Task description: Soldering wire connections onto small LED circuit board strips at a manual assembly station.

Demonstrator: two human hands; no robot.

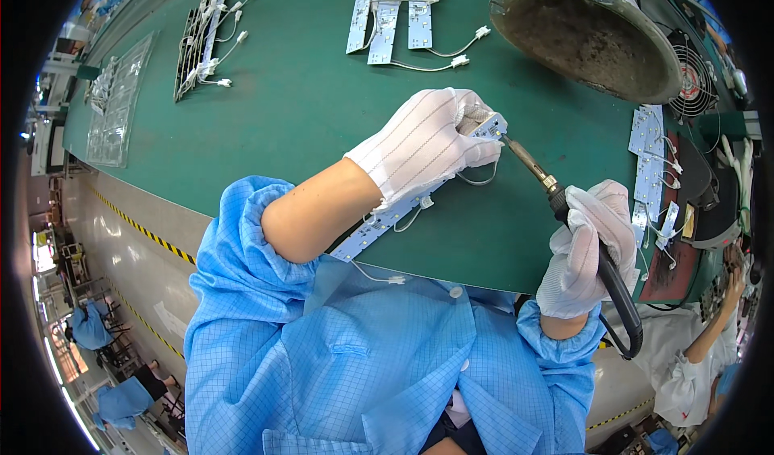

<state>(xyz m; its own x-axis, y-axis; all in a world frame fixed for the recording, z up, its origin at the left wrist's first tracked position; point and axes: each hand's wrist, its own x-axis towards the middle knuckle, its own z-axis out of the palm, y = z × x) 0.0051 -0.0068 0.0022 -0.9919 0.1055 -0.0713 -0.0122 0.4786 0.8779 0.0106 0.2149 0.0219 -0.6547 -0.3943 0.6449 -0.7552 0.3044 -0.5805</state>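
My left hand point(431, 142), in a white striped glove, pinches a white LED circuit board point(488, 127) between thumb and fingers. A white strip with small components and thin wires point(377, 227) shows below that wrist; whether it is the same board is hidden by the hand. My right hand point(587, 245), also gloved, wraps round the black handle of a soldering iron point(532, 164). The iron's tip points up and left and meets the board's right end, or lies very close to it. A white wire loops under the left fingers.
More wired LED strips point(389, 19) lie at the far middle, a bundle point(201, 43) at the far left beside a clear plastic tray point(121, 108). A metal funnel hood point(584, 35) overhangs the far right, near a fan point(693, 82). Several boards point(647, 164) lie along the right. Another person point(685, 358) sits at lower right.
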